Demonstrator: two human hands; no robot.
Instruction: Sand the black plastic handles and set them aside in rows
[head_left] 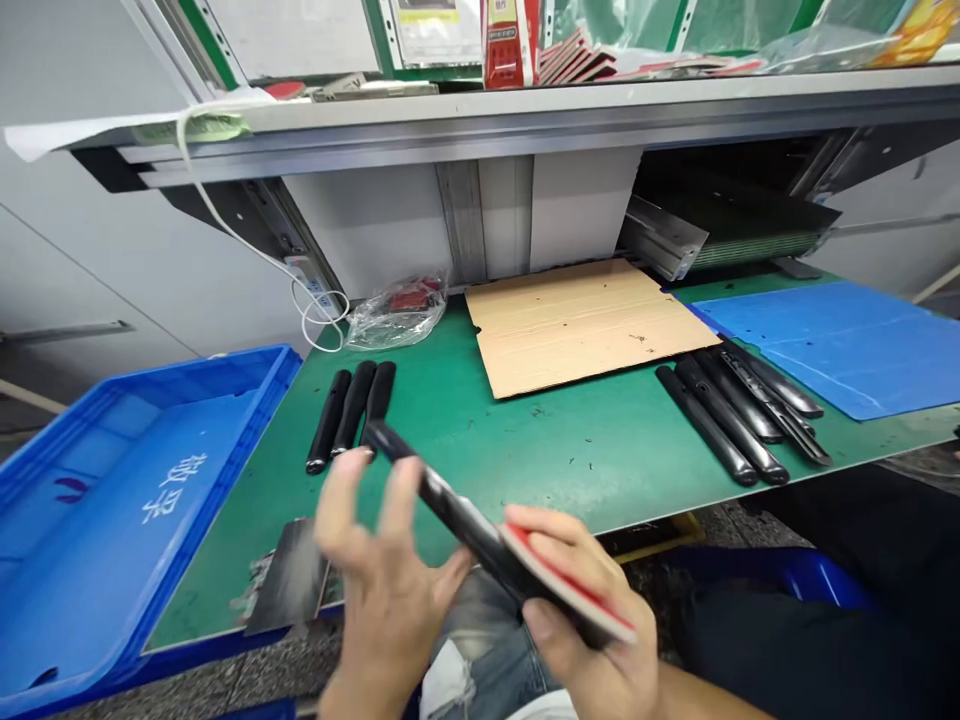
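My right hand (611,670) grips a long, glossy black plastic piece (472,525), shaped like a handle shell, together with a red and white pad (559,582) pressed along its near end. The piece slants up and left over the table edge. Beside its far half is my left hand (390,580), slightly blurred, with fingers spread and thumb close to the piece; whether the thumb touches it I cannot tell. Beyond my left fingers lie black handle pieces (352,410) side by side. Several more black shells (724,420) rest at the right, one showing its hollow ribbed inside.
A green mat (442,370) covers the table, with a cardboard sheet (585,325) and a blue sheet (847,345) on it. A clear plastic bag (397,315) sits at the back. At left stands a blue crate (180,420). A shelf (480,125) crosses above. Dark clothing shows at right.
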